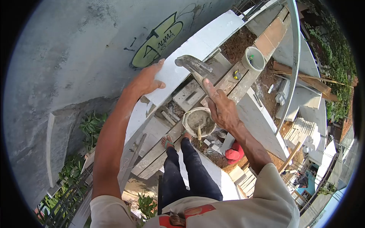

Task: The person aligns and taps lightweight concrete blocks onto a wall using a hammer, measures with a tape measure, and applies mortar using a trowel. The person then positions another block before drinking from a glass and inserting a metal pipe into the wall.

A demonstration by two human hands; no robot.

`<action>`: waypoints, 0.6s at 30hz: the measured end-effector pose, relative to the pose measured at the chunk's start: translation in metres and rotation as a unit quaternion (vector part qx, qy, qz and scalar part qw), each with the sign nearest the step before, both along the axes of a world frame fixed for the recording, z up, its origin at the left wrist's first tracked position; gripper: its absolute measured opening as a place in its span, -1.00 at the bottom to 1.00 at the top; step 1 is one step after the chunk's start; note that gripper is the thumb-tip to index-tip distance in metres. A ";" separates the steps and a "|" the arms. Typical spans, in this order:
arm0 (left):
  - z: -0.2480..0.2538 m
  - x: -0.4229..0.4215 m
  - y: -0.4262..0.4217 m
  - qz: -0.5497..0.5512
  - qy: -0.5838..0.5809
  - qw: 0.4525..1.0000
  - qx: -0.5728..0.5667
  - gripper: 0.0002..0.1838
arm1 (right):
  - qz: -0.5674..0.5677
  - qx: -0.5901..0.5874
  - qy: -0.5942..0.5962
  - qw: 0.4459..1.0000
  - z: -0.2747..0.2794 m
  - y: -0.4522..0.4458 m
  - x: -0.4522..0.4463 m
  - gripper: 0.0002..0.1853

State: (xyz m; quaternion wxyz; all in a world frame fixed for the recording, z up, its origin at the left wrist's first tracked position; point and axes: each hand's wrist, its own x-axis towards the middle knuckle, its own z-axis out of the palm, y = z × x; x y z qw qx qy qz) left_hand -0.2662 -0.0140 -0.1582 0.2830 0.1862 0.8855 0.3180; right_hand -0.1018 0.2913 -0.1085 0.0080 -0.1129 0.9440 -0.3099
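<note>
While my right hand (225, 110) has its fingers wrapped round the hammer (190, 62), held over the white block wall (205, 40), my left hand (148, 78) lies spread at its edge, gripping nothing. Any tap should land light and square, clear of those fingers.

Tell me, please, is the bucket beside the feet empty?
Not empty: the bucket holds grey paste, and a tool handle crosses its rim. Exact depth: cannot tell.

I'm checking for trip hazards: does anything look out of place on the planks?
Possibly the yellow tape measure: it lies loose on the planks beside the white bucket, where it could be stepped on.
</note>
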 end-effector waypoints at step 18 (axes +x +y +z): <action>0.027 -0.002 0.020 -0.014 -0.035 0.999 -0.019 0.15 | -0.076 0.005 -0.013 0.997 -0.018 0.023 -0.025 -0.07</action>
